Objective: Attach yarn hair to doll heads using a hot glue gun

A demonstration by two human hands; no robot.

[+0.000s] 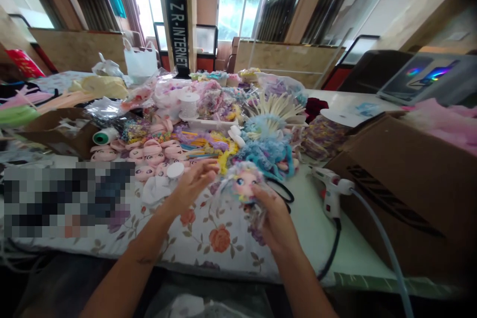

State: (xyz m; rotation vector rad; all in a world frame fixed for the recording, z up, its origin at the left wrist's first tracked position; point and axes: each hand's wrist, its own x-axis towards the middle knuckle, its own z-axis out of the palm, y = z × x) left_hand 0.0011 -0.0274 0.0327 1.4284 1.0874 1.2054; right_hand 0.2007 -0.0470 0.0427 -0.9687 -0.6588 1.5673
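Observation:
My right hand (275, 211) is closed around a small doll head (245, 182), its thumb against the face. Pale curly yarn hair in white, blue and yellow frames that face, and some clear wrap seems to hang below it. Just left of the doll head is my left hand (197, 179), fingers stretched out and nothing visible in them. Beyond the hands lie light blue yarn (263, 146) and several bare doll faces (154, 156). A white spool (175, 170) stands near my left wrist.
On the right, a glue gun (330, 191) with a dark cable stands beside a large cardboard box (406, 198). Bagged yarn and a ribbon reel (189, 106) crowd the back. An open carton (61, 134) sits at left. The floral cloth (219, 238) covers the near table.

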